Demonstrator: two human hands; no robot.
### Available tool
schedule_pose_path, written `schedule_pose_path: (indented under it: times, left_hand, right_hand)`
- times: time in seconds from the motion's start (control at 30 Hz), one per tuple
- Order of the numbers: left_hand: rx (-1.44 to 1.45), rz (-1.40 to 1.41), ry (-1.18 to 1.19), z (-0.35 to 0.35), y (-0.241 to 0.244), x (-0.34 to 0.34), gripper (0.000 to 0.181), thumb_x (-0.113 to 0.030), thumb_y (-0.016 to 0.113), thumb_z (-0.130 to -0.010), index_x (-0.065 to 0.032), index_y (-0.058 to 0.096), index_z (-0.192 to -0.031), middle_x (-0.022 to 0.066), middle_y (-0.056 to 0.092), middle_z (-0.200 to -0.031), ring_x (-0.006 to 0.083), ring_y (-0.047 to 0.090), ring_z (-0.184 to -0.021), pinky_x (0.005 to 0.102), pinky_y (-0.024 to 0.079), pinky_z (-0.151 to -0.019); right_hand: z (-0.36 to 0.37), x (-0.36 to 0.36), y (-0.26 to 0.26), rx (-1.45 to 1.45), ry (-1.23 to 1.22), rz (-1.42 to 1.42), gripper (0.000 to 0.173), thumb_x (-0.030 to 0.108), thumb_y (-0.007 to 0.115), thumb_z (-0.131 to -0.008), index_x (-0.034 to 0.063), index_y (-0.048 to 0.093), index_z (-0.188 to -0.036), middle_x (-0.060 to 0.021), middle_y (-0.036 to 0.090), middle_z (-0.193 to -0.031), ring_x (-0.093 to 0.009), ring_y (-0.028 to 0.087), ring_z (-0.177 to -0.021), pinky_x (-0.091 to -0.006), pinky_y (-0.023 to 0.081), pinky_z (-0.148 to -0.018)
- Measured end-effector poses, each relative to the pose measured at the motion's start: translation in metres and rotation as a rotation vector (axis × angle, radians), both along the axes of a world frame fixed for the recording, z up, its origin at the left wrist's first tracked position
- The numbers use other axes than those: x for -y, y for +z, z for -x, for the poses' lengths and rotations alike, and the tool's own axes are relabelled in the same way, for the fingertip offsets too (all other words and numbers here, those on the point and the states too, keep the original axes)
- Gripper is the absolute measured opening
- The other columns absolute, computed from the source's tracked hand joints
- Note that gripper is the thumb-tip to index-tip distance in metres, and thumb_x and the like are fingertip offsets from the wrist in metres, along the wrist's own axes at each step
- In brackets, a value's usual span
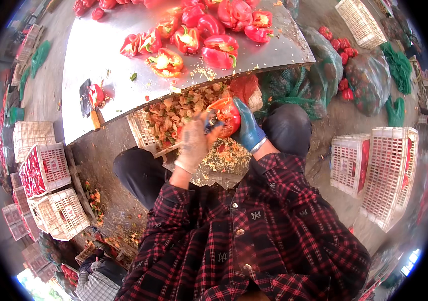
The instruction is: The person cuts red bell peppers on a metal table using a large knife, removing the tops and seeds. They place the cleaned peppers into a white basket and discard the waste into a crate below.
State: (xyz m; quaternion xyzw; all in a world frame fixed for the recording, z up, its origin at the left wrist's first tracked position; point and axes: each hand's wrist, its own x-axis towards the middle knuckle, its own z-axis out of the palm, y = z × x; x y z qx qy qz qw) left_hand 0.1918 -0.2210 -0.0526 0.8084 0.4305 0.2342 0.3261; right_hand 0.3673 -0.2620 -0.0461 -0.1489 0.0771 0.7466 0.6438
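Observation:
My right hand [248, 126], in a blue coated glove, grips a cut-open red bell pepper [230, 117] from its right side. Loose seeds and bits cling to the pepper's front. At the pepper's left edge is my left hand [195, 139], in a pale, soiled glove. Its fingers are bent and blurred around something dark, and I cannot make out whether that is a tool or part of the glove. Below both hands, a white plastic crate [143, 129] holds a heap of pepper cores and scraps [172, 113].
Halved peppers [187, 39] lie on the metal table [101, 49] ahead. A wooden-handled knife [86, 99] rests near its left edge beside a pepper piece [96, 95]. Crates [387, 173] stand at right, more crates [54, 169] at left. Mesh sacks [311, 82] slump beyond my right knee.

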Motion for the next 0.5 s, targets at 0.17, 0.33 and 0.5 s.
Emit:
schedule_pose_path:
  times: [0.17, 0.33, 0.5]
  left_hand:
    - [1.147, 1.134, 0.068, -0.055, 0.009, 0.010, 0.033, -0.023, 0.049, -0.096, -0.0002, 0.052, -0.119, 0.0080, 0.058, -0.108, 0.0198, 0.059, -0.094, 0.0347, 0.050, -0.087]
    - [0.962, 1.100, 0.019, -0.024, 0.035, -0.014, 0.025, -0.010, 0.049, -0.091, -0.0003, 0.055, -0.114, 0.0089, 0.061, -0.105, 0.0163, 0.060, -0.092, 0.0317, 0.050, -0.086]
    - [1.531, 0.910, -0.040, 0.053, 0.091, -0.072, 0.046, -0.019, 0.070, -0.076, -0.0036, 0.057, -0.117, 0.0134, 0.060, -0.118, 0.0271, 0.059, -0.110, 0.0476, 0.050, -0.094]
  right_hand:
    - [-0.005, 0.008, -0.055, 1.539, -0.079, -0.189, 0.041, 0.029, 0.045, -0.099, 0.0028, 0.047, -0.131, -0.0050, 0.055, -0.118, -0.013, 0.055, -0.102, -0.0276, 0.047, -0.091]
    - [0.012, 0.006, -0.023, 0.791, 0.042, -0.053, 0.054, 0.040, 0.047, -0.097, 0.0032, 0.042, -0.136, -0.0080, 0.055, -0.125, -0.019, 0.055, -0.110, -0.0335, 0.044, -0.097]
    - [0.010, 0.000, -0.013, 0.509, 0.095, 0.005, 0.053, 0.040, 0.052, -0.095, 0.0103, 0.042, -0.138, -0.0074, 0.053, -0.129, -0.021, 0.053, -0.116, -0.0377, 0.041, -0.100]
